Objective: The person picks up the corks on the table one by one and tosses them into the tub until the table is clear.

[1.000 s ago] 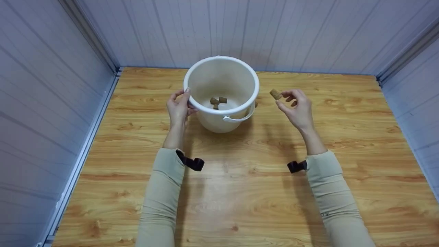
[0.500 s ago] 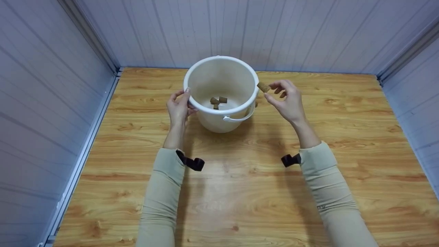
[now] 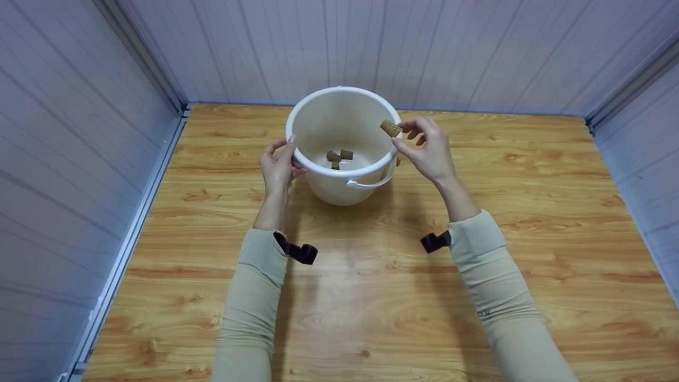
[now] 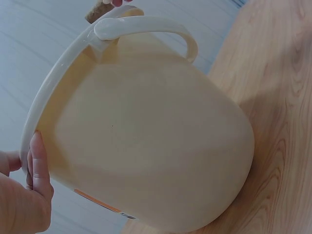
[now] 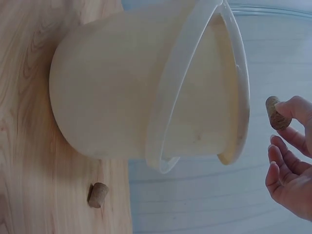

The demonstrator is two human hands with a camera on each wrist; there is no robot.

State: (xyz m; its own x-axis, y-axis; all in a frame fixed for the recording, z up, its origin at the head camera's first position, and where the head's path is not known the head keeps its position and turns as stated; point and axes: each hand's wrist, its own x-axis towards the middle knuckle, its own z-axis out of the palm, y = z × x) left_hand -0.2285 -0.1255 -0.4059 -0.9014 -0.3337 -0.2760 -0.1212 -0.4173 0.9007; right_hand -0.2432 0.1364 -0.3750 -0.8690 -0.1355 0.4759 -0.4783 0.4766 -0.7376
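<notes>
A cream plastic bucket [image 3: 342, 188] with a white rim and side handle stands on the wooden table. At its left rim my left hand [image 3: 277, 167] grips the edge, thumb on top and fingers beneath. My right hand [image 3: 431, 151] pinches a brown cork [image 3: 390, 128] between thumb and fingertips; in the head view the cork overlaps the bucket's right rim, and the right wrist view shows the cork [image 5: 277, 113] above rim height. Inside on the bottom lie several corks, among them one cork [image 3: 346, 154] at the right of the cluster.
Another cork [image 5: 98, 195] lies on the table just right of the bucket, mostly hidden behind it in the head view. Pale panelled walls [image 3: 345, 48] enclose the wooden table [image 3: 350, 307] at the back and both sides. A black wrist camera [image 3: 435, 242] juts from each sleeve.
My right hand has carried the cork leftward and slightly away from me, from beside the bucket to its right rim. The left hand keeps its grip, and the bucket stays in place.
</notes>
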